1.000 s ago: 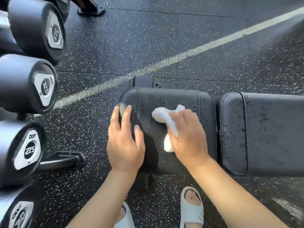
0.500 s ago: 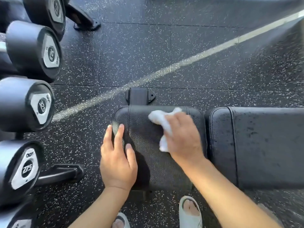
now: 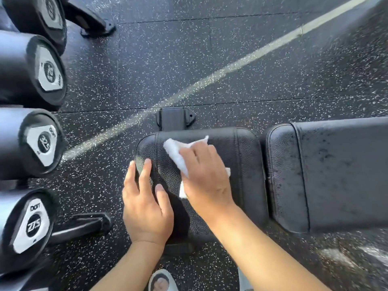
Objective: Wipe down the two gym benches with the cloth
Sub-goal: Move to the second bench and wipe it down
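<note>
A black padded gym bench lies across the view. Its small seat pad [image 3: 241,156] is in the middle and its long back pad [image 3: 340,177] runs off to the right, speckled with wet marks. My right hand [image 3: 206,181] presses a crumpled white cloth [image 3: 176,154] onto the seat pad near its far left part. My left hand [image 3: 144,204] rests flat on the seat pad's left edge, fingers apart, holding nothing. Only this one bench is in view.
A rack of black dumbbells [image 3: 39,143] lines the left side, close to the bench end. The bench's foot bracket [image 3: 174,118] sticks out beyond the seat. The floor is black speckled rubber with a white line [image 3: 231,68]. My sandalled feet [image 3: 161,280] stand below.
My right hand has slid the cloth across the far part of the seat pad, ending slightly nearer and flatter. My left hand has stayed on the pad's left edge. My view has shifted.
</note>
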`<state>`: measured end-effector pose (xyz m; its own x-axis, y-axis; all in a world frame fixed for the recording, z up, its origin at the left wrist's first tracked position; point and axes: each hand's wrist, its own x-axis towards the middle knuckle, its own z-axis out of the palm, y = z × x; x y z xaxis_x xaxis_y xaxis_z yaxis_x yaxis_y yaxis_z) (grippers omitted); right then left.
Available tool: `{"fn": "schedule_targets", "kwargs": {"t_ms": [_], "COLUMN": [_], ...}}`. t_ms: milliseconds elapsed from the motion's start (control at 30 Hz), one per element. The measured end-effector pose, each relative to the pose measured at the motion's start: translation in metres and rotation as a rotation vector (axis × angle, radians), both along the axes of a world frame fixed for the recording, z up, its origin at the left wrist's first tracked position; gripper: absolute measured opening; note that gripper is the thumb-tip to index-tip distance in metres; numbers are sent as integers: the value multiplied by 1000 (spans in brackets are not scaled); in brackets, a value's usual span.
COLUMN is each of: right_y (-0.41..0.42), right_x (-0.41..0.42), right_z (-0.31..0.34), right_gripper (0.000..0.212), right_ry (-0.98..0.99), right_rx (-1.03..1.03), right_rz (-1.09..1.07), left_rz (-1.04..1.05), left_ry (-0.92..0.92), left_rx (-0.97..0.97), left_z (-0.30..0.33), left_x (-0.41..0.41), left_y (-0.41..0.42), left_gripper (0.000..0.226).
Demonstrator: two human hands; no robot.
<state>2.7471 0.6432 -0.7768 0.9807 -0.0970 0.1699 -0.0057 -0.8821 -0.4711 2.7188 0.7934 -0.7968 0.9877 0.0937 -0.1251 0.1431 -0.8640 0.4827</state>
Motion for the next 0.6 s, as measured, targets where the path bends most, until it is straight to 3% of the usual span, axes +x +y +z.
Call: {"fn": "schedule_targets", "kwargs": {"t_ms": [133, 267, 467, 600], "right_y": [-17, -62, -83, -80], "right_x": [-66, -97, -21, 32], "right_z": [-2, -3, 6, 5], "right_gripper": [40, 40, 19, 20], "right_ry": [121, 126, 1, 14], "right_rx": [-28, -20, -12, -66], "right_rz": [131, -32, -252, -294], "left_rz": [15, 0, -12, -13], "left_ry": [3, 3, 6, 4], "left_rx": [-6, 7, -6, -4], "left_z": [2, 4, 6, 4], "left_x": [0, 2, 0, 2], "left_y": [-3, -4, -4, -3], "left_gripper": [59, 59, 60, 59]}}
